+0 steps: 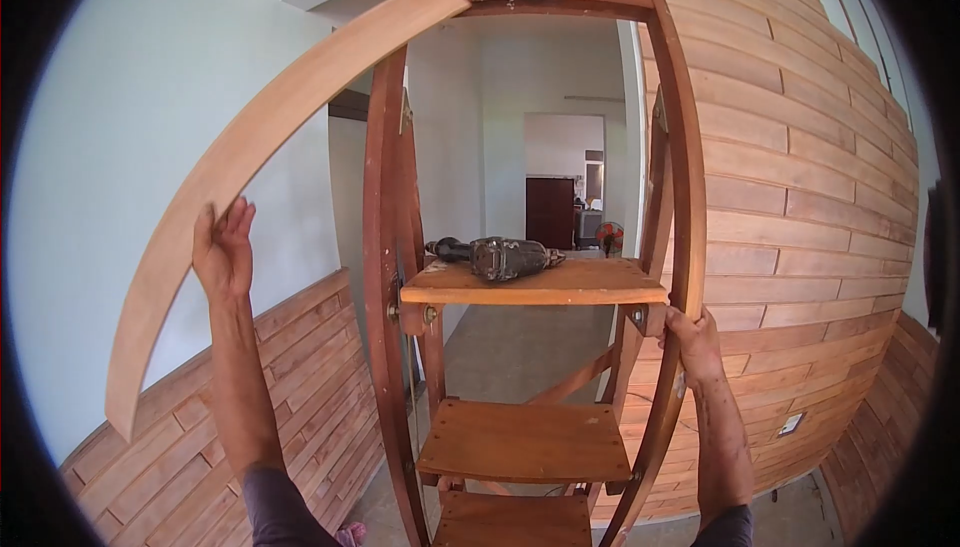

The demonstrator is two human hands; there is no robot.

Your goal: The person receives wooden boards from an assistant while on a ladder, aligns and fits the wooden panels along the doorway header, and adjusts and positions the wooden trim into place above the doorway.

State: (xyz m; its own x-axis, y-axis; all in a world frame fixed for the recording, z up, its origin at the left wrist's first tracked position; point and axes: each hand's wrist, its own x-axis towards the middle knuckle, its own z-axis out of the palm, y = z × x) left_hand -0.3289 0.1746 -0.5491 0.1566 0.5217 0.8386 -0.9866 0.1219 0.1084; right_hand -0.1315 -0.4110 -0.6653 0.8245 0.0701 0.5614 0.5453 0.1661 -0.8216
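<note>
A long, pale wooden plank (235,147) slants up the left side, looking curved through the lens. My left hand (226,247) grips its lower edge near the middle, with the thumb against the broad face. The plank's upper end is in front of the top left corner of a brown wooden stepladder (388,207). My right hand (692,342) is closed around the ladder's right rail, just below the upper step (580,282). On that step lies a dark, worn power tool (505,257) with a black handle pointing left; neither hand touches it.
Two lower steps (525,442) show below. Wooden slat cladding covers the right wall (800,197) and the lower part of the left wall (290,377). A wall socket (791,424) is set low on the right. Behind the ladder are a doorway, a dark cabinet (550,212) and a red fan (610,237).
</note>
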